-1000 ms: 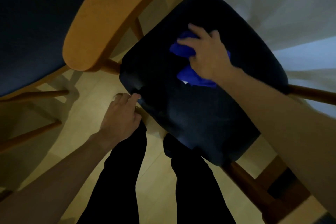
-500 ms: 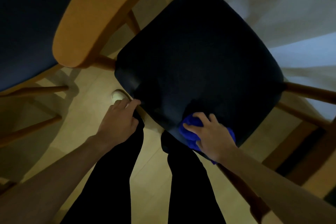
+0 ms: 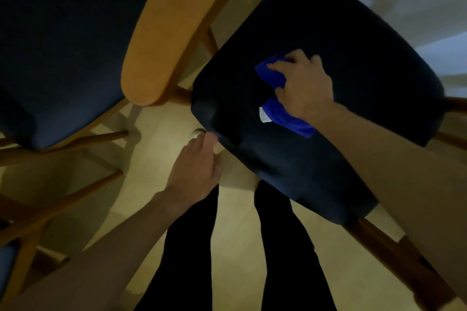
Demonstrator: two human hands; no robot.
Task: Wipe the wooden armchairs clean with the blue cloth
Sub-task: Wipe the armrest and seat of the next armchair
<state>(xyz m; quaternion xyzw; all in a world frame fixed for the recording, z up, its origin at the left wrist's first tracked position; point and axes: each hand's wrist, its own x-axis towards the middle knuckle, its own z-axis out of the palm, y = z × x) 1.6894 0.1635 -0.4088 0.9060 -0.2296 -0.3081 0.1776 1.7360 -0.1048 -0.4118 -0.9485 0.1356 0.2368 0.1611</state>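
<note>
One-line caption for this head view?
Right hand presses blue cloth onto dark seat cushion; left hand touches its corner.

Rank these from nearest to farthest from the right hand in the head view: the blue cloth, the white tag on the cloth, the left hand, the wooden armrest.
1. blue cloth: under the right hand, on the seat.
2. white tag: just below-left of it.
3. left hand: at the seat's near-left corner.
4. wooden armrest: upper left. These last two are too close to call.
</note>
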